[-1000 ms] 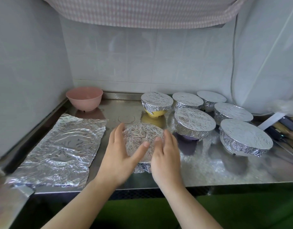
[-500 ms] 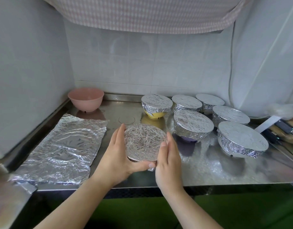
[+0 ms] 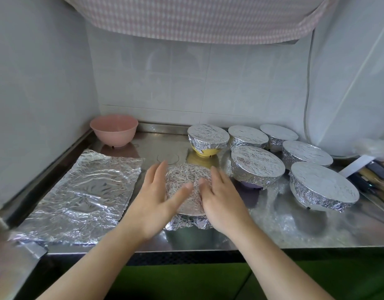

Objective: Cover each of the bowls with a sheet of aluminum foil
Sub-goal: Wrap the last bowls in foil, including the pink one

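A foil-wrapped bowl (image 3: 187, 180) stands near the front of the steel counter (image 3: 273, 230). My left hand (image 3: 156, 202) lies against its left side with fingers straight and the thumb across the foil top. My right hand (image 3: 221, 200) lies against its right side, fingers straight too. A flat sheet of aluminum foil (image 3: 82, 195) lies at the left. An uncovered pink bowl (image 3: 114, 129) stands at the back left. Several foil-covered bowls stand at the back right, among them a yellow one (image 3: 208, 138) and a large one (image 3: 324, 188) at the far right.
White tiled walls close the back and left. A checked cloth (image 3: 197, 16) hangs overhead. Knives or utensils (image 3: 375, 176) lie at the right edge beside a white cable (image 3: 308, 83). The counter's front edge runs just under my wrists.
The wrapped bowl, lifted half a second ago, now rests on the counter. My two hands have opened and flattened against its sides.
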`<state>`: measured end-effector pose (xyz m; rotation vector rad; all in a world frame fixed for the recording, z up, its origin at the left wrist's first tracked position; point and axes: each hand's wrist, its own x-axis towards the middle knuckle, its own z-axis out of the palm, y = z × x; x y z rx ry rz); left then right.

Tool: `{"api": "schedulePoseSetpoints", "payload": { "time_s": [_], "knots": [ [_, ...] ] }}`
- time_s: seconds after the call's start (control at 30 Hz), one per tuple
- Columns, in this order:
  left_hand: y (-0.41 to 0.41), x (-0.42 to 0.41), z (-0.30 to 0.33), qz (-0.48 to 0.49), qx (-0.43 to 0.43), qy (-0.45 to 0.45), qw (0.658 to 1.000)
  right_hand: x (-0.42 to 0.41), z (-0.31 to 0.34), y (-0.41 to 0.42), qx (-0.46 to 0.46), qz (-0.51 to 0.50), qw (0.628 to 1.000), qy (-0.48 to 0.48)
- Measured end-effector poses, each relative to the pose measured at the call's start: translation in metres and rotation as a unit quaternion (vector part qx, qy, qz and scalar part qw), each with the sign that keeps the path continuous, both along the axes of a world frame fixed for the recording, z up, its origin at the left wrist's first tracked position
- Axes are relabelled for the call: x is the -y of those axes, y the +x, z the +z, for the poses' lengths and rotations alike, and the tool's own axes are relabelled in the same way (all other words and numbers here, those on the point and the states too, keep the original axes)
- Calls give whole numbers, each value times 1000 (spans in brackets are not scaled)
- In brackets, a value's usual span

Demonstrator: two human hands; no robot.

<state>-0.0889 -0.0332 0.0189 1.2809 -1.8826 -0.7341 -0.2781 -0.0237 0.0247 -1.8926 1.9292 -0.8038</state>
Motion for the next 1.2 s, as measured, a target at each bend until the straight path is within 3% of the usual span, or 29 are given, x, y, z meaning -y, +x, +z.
{"api": "schedulePoseSetpoints", "payload": {
  "time_s": [0.13, 0.27, 0.37, 0.47, 0.53, 0.7, 0.83, 0.93, 1.07, 1.2],
  "knots": [
    [-12, 33, 15, 4, 90, -61, 994, 2, 1, -3, -35, 19, 999, 19],
    [-23, 49, 12, -40, 260, -101, 960, 10, 17, -7, -35, 19, 998, 41],
    [-23, 49, 10, -45, 292, -97, 950, 27, 26, -4, -50, 43, 998, 16],
    [-24, 47, 8, -16, 185, -97, 978, 40, 24, 0, -88, 77, 993, 9],
    [-27, 44, 8, 31, 97, -47, 994, 43, 21, 0, -96, 71, 993, 1],
    [-36, 19, 2, 161, -67, -24, 984, 44, 17, 1, -54, 48, 997, -15],
    [-43, -6, -11, 165, -103, -52, 980, 43, 18, 0, -28, 32, 999, -3],
    [-43, -8, -16, 173, -121, -39, 977, 34, 16, -1, 114, -23, 993, -20],
    [-42, -6, -16, 177, -136, -32, 974, 13, -4, -2, 381, -89, 916, -87],
    [-41, -7, -19, 163, -173, -17, 971, 2, -25, 6, 461, -97, 876, -101]
  ]
}}
